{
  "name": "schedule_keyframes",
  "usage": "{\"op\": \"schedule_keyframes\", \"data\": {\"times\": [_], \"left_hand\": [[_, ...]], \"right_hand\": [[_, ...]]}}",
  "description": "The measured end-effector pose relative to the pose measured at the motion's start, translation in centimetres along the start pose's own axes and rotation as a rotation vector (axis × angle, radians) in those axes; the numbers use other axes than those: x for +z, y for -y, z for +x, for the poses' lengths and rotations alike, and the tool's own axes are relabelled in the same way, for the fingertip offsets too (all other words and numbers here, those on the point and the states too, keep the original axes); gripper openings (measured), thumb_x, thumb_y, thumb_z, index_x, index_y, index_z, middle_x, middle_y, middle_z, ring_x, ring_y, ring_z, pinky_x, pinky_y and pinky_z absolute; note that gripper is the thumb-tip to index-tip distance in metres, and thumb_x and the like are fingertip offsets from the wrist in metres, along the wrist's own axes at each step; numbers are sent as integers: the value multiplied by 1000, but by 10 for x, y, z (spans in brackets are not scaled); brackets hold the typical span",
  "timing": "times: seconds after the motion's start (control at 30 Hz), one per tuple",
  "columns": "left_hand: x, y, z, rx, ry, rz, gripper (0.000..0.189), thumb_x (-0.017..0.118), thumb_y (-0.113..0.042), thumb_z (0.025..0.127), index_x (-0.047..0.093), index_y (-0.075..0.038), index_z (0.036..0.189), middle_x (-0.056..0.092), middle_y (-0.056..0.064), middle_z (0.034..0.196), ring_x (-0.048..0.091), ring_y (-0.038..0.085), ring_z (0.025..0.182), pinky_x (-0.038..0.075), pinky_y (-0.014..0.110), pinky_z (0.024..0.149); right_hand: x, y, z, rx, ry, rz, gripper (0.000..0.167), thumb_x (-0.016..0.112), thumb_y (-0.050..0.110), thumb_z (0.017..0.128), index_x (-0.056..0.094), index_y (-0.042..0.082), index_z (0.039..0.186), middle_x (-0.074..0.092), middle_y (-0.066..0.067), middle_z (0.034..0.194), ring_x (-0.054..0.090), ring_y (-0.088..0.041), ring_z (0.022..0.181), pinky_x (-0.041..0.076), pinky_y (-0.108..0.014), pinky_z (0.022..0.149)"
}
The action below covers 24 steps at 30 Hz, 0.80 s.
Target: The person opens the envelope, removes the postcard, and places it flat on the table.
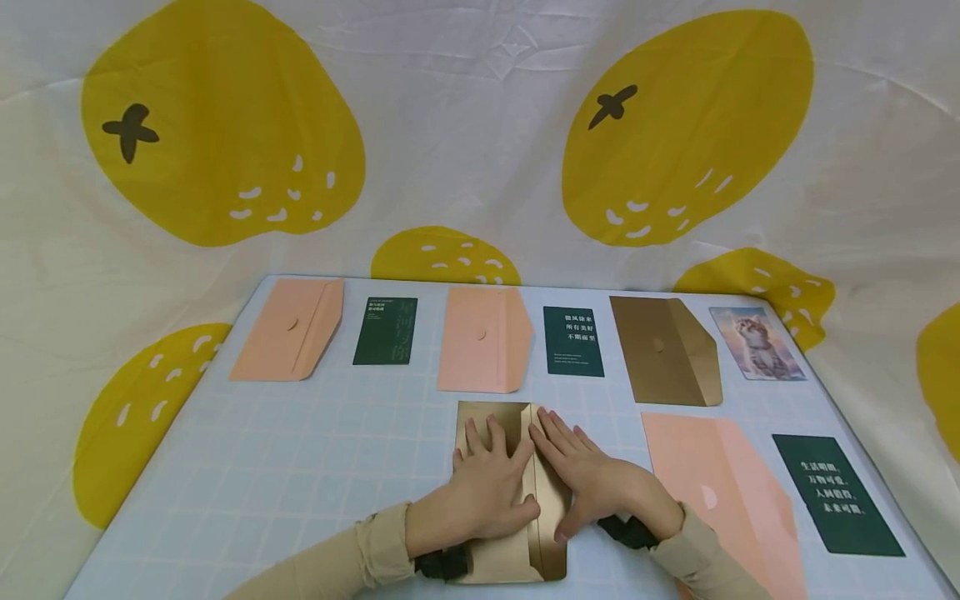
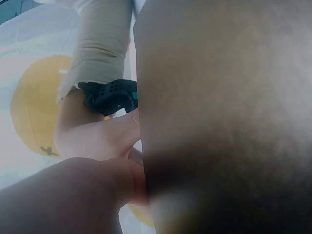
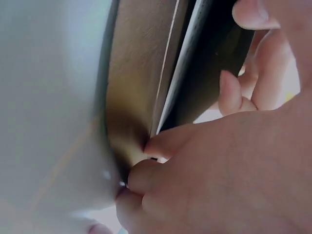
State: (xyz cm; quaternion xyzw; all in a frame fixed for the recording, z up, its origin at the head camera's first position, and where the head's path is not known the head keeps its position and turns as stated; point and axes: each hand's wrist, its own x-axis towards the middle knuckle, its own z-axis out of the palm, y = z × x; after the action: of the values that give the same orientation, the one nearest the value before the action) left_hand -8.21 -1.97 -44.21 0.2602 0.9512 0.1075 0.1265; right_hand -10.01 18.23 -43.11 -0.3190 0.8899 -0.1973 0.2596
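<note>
A gold-brown envelope lies upright on the near middle of the table, its folded strip along the right side. My left hand rests over its left and middle part with fingers spread. From the right, my right hand touches the strip near the top, fingers nearly straight and thumb apart. In the right wrist view, the right fingertips are at the edge of the brown paper, beside a thin pale edge. A brown panel fills much of the left wrist view, hiding the left fingers.
Two pink envelopes, a brown envelope, green cards and a kitten card line the back of the pale checked table. A larger pink envelope and another green card lie at the right.
</note>
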Motion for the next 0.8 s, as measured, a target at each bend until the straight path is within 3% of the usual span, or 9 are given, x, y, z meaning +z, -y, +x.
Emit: {"op": "schedule_keyframes", "data": {"times": [0.17, 0.33, 0.6, 0.8], "left_hand": [[-2, 3, 0, 14, -3, -90, 70, 52, -45, 88, 33, -13, 147, 26, 41, 148, 22, 72, 128, 45, 71, 83], [-5, 4, -1, 20, 2, -163, 60, 47, -37, 89, 35, -12, 142, 24, 41, 149, 18, 72, 129, 42, 74, 84], [-4, 2, -1, 25, -9, -148, 38, 47, -36, 90, 44, -13, 121, 25, 41, 148, 19, 72, 129, 42, 74, 83], [-3, 1, 0, 24, -13, -123, 45, 47, -38, 89, 45, -12, 125, 25, 41, 149, 20, 72, 129, 42, 74, 83]], "right_hand": [[4, 0, 2, 3, 1, 54, 133, 85, 54, 69, 2, 1, 158, -14, -23, 162, -14, -40, 148, -2, -66, 112], [11, 4, 5, 28, -6, 69, 134, 79, 65, 70, 0, 3, 159, -21, -23, 160, -19, -40, 147, -6, -67, 111], [19, 13, 9, 78, -35, 43, 126, 77, 68, 69, 13, 6, 159, -21, -25, 159, -23, -44, 144, -10, -72, 106], [24, 20, 11, 126, -83, 6, 120, 75, 67, 70, 20, 9, 159, -19, -27, 159, -21, -46, 145, -9, -75, 104]]}}
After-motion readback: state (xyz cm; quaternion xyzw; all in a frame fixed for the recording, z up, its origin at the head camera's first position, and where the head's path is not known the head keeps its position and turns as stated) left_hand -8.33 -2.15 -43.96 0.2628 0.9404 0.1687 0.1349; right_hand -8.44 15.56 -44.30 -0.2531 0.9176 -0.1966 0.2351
